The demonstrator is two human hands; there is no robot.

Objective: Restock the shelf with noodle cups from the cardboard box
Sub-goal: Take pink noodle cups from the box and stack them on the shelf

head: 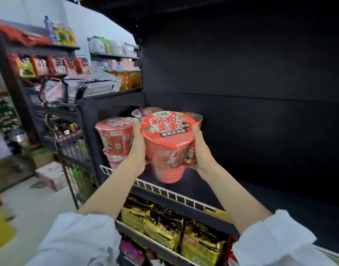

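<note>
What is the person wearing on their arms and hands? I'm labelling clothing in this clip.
Both arms wear loose white sleeves, pushed up to leave the forearms bare. The left hand and right hand are bare: no gloves, rings or watch visible.

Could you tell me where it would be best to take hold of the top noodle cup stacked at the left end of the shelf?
Probably grip the stacked noodle cup round its tapered wall just under the wide lid rim, coming from the open front over the white wire rail; the black shelf panel blocks its left.
</note>
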